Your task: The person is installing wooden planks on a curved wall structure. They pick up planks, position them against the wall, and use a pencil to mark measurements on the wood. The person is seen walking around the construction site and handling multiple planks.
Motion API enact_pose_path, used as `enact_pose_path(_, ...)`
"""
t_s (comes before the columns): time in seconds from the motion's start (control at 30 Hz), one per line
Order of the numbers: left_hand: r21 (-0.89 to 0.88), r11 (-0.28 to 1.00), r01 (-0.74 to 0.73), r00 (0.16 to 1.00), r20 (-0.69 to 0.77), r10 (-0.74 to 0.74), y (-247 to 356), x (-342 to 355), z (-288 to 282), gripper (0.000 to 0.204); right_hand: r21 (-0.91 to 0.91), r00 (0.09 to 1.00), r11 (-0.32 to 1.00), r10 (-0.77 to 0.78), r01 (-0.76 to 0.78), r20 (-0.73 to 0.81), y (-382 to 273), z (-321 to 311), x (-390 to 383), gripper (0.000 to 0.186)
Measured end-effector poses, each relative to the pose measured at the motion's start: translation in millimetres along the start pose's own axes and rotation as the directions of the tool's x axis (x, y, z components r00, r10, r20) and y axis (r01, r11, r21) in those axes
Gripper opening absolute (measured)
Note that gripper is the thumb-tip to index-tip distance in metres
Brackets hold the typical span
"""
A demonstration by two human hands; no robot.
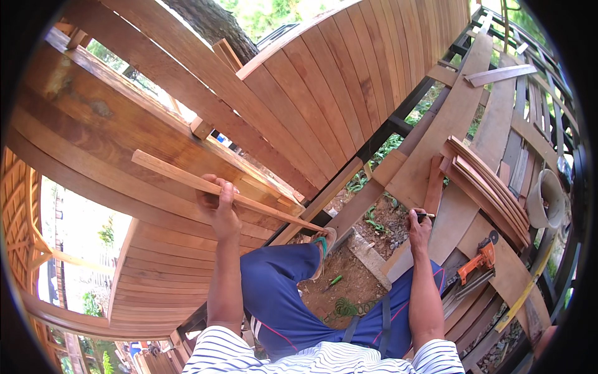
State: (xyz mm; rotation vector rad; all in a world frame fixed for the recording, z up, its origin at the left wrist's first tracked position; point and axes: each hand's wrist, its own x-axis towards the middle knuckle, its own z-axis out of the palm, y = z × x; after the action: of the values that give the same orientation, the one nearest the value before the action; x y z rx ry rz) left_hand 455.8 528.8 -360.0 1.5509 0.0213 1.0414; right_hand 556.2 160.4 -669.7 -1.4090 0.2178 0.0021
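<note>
My left hand [219,206] is closed around a long, thin wooden strip [268,210]. The strip slants from the upper left down toward my sandalled foot [325,244], across the front of the wooden planking. Where its lower end rests, I cannot make out. Over on the right, my right hand [420,230] grips a short dark pencil [426,215] with a pale end, held above the boards near my knee. Beside that hand a reddish wooden piece [435,187] leans against a stack of narrow boards [489,187].
An orange power tool [478,258] with a dark disc lies on the right-hand boards. Behind it stands a pale bucket [545,198]. Between my legs, a green-handled tool [335,280] lies on bare soil. Vertical plank cladding [349,75] rises ahead, and dark metal beams show gaps between boards.
</note>
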Motion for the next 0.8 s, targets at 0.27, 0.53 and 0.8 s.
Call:
enact_pose_path(0.27,0.133,0.991,-0.027,0.999,0.048,0.021,-3.6,-6.1,-2.6,0.029,-0.032,1.0,0.999,0.012,-0.012,0.004,10.7,-1.6,3.0,0.022)
enact_pose_path(0.53,0.155,0.988,-0.023,1.0,0.022,0.02,-5.2,-6.2,-7.9,0.037,-0.035,0.999,0.999,0.031,-0.031,0.019,6.4,7.3,1.8,0.023)
enact_pose_path(0.8,0.488,0.866,-0.113,0.972,-0.128,0.199,-10.0,59.1,0.0,0.035,-0.052,0.999,0.999,0.017,-0.014,0.052,34.5,46.9,3.4,0.024)
